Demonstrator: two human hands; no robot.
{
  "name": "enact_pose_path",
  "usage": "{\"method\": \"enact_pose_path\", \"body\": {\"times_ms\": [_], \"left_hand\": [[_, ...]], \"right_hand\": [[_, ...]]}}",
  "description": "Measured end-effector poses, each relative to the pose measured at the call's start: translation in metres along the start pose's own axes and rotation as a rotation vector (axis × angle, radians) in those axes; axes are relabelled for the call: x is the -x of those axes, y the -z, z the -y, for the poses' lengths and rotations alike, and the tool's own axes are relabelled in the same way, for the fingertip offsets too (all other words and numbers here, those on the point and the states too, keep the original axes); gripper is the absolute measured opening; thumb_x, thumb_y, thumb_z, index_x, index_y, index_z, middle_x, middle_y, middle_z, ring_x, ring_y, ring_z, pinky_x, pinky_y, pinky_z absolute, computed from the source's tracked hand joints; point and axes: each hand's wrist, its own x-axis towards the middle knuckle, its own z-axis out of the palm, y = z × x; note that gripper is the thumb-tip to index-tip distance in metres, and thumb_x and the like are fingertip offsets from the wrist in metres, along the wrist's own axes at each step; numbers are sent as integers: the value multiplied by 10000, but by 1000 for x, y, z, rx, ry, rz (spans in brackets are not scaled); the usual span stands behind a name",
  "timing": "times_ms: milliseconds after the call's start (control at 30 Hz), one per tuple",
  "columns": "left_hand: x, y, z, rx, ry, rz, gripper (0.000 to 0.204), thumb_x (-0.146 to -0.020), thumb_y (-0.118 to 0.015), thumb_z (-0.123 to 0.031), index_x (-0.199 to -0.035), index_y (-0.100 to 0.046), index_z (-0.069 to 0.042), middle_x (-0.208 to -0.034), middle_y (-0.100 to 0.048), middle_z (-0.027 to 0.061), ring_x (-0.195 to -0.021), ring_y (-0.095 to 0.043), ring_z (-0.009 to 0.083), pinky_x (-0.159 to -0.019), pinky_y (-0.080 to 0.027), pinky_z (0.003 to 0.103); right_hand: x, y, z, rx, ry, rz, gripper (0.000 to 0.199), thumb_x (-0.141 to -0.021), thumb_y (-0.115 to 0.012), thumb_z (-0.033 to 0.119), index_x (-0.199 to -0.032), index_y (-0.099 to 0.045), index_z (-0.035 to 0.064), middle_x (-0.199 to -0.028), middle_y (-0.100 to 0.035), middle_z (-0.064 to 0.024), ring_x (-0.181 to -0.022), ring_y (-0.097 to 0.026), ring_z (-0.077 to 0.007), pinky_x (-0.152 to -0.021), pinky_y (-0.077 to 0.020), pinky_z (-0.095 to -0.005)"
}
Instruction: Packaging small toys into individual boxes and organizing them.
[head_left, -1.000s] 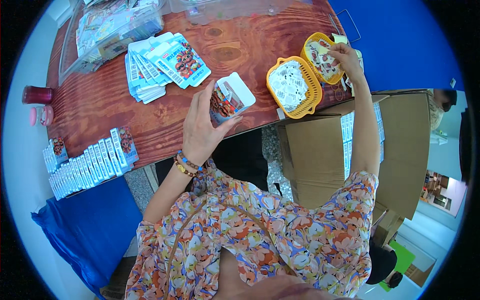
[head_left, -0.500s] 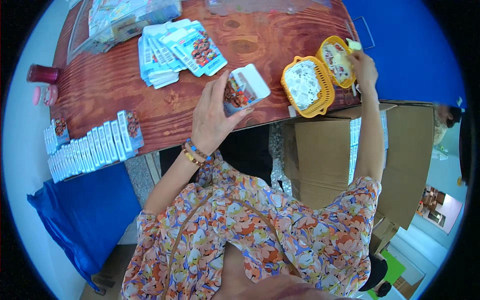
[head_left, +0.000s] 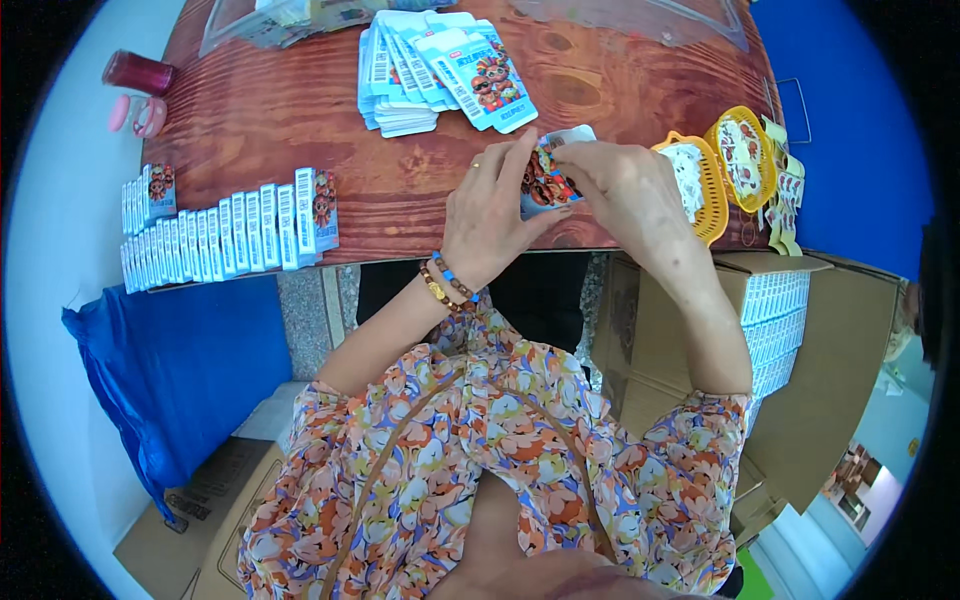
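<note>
My left hand is closed around a small open carton, blue and white with cartoon figures, held just above the table's near edge. My right hand meets the carton at its open white end, fingers pinched together; whatever they hold is hidden by the hand. Beyond the hands lies a pile of flat blue-and-white cartons. To the right stand a yellow basket of small white packets and another yellow basket of printed pieces. Strips of printed stickers lie beside the second basket.
Filled cartons stand in rows at the table's left. A red-lidded jar and a pink round item sit behind them. Clear plastic bins line the far edge. A large cardboard box with stacked cartons stands at right.
My right hand has come left from the far yellow basket to the carton's open end. My left hand still holds the carton. The whole view has shifted.
</note>
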Motion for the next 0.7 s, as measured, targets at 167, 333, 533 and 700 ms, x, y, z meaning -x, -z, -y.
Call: {"method": "enact_pose_path", "body": {"times_ms": [167, 333, 533, 700], "left_hand": [[3, 6, 14, 52, 136, -110, 851, -717, -861, -336, -1404, -455, -37, -1138, -582, 169, -1031, -613, 354, -811, -523, 459], [-7, 6, 6, 73, 161, -134, 839, -711, -861, -365, -1363, -465, -17, -1147, -582, 178, -1028, -609, 369, -816, -508, 461], [-2, 9, 10, 104, 47, -162, 769, -766, -835, -286, -1379, -459, -16, -1166, -585, 183, -1069, -609, 364, -881, -504, 452], [1, 28, 23, 648, 152, 45, 547, -886, -714, -52, -1401, -532, -84, -1251, -568, 157, -1146, -626, 294, -920, -535, 375]], "right_hand": [[12, 20, 15, -418, -229, -267, 196, -910, -692, 75, -1091, -709, 2, -1087, -712, -128, -870, -713, -231, -753, -574, -335], [28, -41, 23, -224, -107, -490, 325, -849, -755, 19, -1165, -680, 2, -1177, -672, -153, -969, -699, -253, -806, -572, -337], [24, -63, 25, -469, -160, -469, 323, -890, -722, 19, -1206, -665, -19, -1085, -691, -154, -957, -686, -230, -801, -555, -315], [24, -52, -1, -815, -133, -373, 250, -945, -656, 16, -1192, -674, -15, -1071, -673, -90, -962, -633, -153, -832, -505, -260]]}}
